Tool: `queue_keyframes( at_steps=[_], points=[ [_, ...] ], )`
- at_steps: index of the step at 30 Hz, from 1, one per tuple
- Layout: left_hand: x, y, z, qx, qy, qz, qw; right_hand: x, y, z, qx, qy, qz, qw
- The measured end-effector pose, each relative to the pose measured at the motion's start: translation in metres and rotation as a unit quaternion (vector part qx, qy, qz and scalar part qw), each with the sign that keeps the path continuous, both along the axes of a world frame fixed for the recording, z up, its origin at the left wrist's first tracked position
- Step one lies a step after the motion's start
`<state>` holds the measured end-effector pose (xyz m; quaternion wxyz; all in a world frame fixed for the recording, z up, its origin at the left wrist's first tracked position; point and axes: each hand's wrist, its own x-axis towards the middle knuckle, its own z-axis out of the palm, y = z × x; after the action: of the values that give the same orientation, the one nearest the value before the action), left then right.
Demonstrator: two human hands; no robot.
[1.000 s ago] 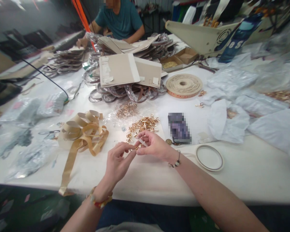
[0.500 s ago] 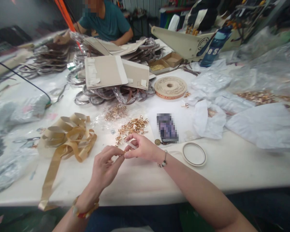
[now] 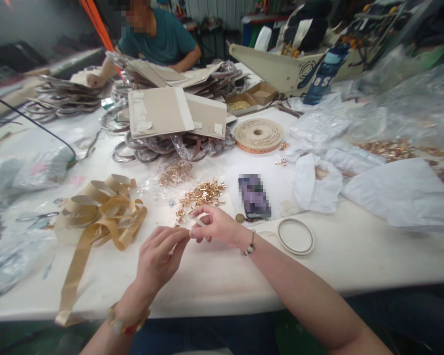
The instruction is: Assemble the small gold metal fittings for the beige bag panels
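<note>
My left hand (image 3: 163,254) has its fingers pinched together, and its fingertips meet those of my right hand (image 3: 216,228) over the table's near side. What the left fingers hold is too small and hidden to name. A thin white strip (image 3: 199,220) sticks out between the curled, closed fingers of my right hand. Just beyond both hands lies a loose pile of small gold metal fittings (image 3: 203,193). To the right of my right wrist, a roll of narrow white tape (image 3: 313,241) lies flat on the white table (image 3: 222,291).
Tan ribbon (image 3: 77,266) lies in loops at left, near scissors (image 3: 37,216). A phone (image 3: 254,196), a coiled strap roll (image 3: 259,144) and a blue bottle (image 3: 323,81) stand or lie at right. Wrapped pieces under cardboard (image 3: 159,111) are stacked ahead. A co-worker (image 3: 170,37) sits across the table.
My two hands stay together, with the left fingers now straighter and closer over the meeting point. The co-worker's hand shows on the stack at far left. The view has shifted slightly.
</note>
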<state>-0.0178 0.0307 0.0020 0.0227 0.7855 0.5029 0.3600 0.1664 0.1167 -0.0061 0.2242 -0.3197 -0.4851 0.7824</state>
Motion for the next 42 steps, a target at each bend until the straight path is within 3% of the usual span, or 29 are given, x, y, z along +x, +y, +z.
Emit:
queue_keyframes(
  at_steps=[6,13,23,35,37,42],
  points=[
    [-0.006,0.001,-0.007,0.062,0.065,-0.017,0.996,-0.001,0.001,0.0,-0.013,0.004,-0.001,1.0],
    [-0.005,0.005,-0.005,0.079,0.073,-0.036,0.993,-0.002,0.0,-0.002,-0.01,-0.006,0.018,1.0],
    [0.001,0.004,-0.006,0.039,-0.012,0.013,0.999,-0.004,-0.001,-0.008,0.013,0.039,-0.012,0.999],
    [0.007,0.003,-0.005,-0.09,-0.125,0.053,0.987,-0.003,-0.001,-0.006,0.039,0.016,-0.029,0.999],
    [0.006,0.004,-0.006,-0.067,-0.1,0.043,0.992,-0.003,-0.001,-0.007,0.019,0.018,-0.029,0.999],
    [-0.001,0.006,-0.011,0.086,0.043,-0.002,0.995,-0.001,0.001,-0.002,-0.045,0.01,-0.005,0.999]
  ],
)
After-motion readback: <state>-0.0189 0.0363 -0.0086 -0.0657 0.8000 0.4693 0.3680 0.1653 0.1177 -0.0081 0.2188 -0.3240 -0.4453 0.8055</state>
